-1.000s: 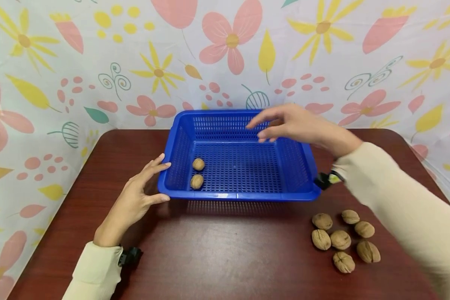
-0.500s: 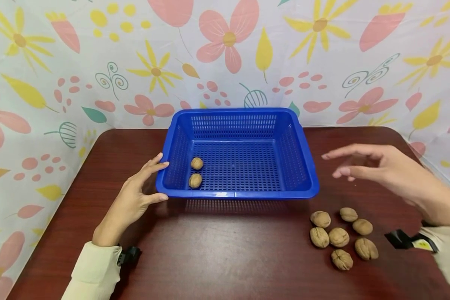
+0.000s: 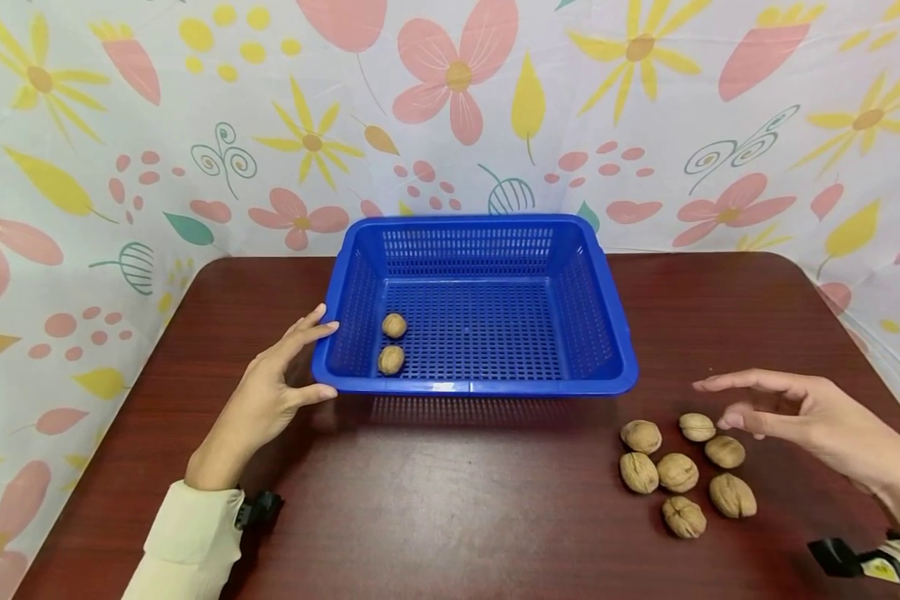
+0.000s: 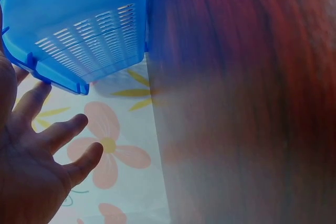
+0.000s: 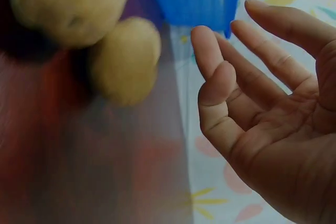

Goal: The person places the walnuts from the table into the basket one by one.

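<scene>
A blue plastic basket [image 3: 468,387] stands on the table, with two walnuts [image 3: 392,360] at the left of its floor. My left hand [image 3: 258,400] rests its thumb and fingertips against the basket's left rim. In the left wrist view its fingers [image 4: 65,132] are spread, and the basket's slotted side [image 4: 84,40] shows above them. To the right, several walnuts [image 3: 677,473] lie in a loose group on the table. My right hand [image 3: 817,417] hovers beside the group's far right walnuts, fingers loosely bent and holding nothing. Two blurred walnuts [image 5: 128,61] appear near it in the right wrist view.
The dark red-brown table [image 3: 450,500] has rounded far corners. A white cloth [image 3: 270,108] printed with flowers and leaves hangs behind and at both sides. Black wrist cameras [image 3: 258,510] sit at both sleeves.
My right hand has moved from above the basket, out to the right, then down and nearer to the walnut group. The left hand stays at the basket's rim.
</scene>
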Tool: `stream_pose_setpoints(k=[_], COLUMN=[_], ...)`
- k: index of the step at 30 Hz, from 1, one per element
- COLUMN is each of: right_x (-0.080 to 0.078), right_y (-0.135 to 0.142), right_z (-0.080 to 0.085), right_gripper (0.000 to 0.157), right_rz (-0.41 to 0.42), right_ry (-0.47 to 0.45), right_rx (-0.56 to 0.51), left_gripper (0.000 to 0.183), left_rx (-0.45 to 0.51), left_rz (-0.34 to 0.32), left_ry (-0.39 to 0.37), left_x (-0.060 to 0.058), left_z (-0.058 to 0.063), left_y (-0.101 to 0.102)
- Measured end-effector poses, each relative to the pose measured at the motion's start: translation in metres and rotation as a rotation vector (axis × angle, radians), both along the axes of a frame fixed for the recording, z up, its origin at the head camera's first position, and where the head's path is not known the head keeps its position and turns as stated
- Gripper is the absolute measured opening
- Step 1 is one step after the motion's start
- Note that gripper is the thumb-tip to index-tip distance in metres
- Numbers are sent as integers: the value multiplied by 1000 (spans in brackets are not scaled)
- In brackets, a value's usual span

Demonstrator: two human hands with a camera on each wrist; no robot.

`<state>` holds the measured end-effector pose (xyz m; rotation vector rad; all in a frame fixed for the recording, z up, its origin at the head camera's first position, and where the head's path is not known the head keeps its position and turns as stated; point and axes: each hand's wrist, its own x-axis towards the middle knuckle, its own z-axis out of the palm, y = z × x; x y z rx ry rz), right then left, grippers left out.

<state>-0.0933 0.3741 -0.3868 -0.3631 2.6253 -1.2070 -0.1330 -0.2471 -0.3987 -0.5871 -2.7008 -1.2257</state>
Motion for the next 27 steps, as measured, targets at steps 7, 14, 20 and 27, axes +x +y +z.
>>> stream_pose_setpoints(k=[7, 14, 20, 27], right_x=[-7, -14, -16, -17], right_y=[10, 12, 9, 1], right_z=[-17, -27, -35, -36], right_gripper=[38, 38, 40, 35], right_rz=[28, 136, 229, 229], right_ry=[8, -10, -25, 0], right_rx=[-17, -93, -183, -170], left_gripper=[75, 75, 74, 75], left_rx=[6, -1, 3, -12], left_rz=[8, 5, 9, 15], left_ry=[-12, -16, -18, -13], left_x=[-1, -2, -1, -1], left_z=[0, -2, -4, -2], left_y=[0, -1, 0, -1])
